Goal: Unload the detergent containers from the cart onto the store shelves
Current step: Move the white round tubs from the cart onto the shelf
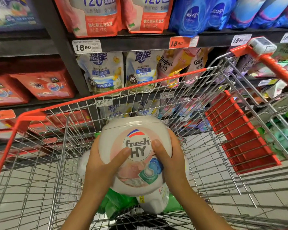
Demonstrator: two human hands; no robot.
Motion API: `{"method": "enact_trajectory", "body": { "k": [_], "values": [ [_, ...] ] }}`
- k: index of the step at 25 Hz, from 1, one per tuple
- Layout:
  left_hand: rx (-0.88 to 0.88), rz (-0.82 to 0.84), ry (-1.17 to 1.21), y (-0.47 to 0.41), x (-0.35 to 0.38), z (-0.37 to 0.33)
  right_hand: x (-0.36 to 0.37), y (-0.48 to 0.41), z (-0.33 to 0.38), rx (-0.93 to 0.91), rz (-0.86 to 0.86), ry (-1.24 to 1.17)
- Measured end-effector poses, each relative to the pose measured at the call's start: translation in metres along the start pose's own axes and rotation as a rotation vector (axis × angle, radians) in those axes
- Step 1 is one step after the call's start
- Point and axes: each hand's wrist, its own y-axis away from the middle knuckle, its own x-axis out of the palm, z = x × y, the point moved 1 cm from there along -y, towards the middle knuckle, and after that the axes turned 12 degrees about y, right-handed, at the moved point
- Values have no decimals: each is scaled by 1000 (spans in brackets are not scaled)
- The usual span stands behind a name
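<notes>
Left hand (101,168) and right hand (171,163) clasp a white, rounded detergent tub (135,130) from either side, thumbs pressed across its "fresh HY" label, holding it over the basket of a red-rimmed wire cart (106,94). The label faces up at the camera; the tub's long axis runs near to far, with the lid end toward the far shelves (140,44). In the cart beneath it lie a second white container (154,203), a third one (84,163) at left, partly hidden, and green packs (116,203). The shelves carry detergent pouches (106,72) and, at left, red boxes (45,85).
</notes>
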Motion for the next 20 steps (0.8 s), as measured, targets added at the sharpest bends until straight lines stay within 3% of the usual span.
{"method": "enact_trajectory", "body": {
  "k": [5,8,15,20],
  "values": [
    [81,-143,9,16,-34,-8,31,4,13,-49,127,39],
    [141,-300,30,40,-66,-11,66,10,22,-76,301,19],
    [215,-700,134,124,-189,-17,193,78,40,-186,709,58],
    [265,-785,162,167,-303,-34,298,153,47,-195,801,-25]
  ]
}}
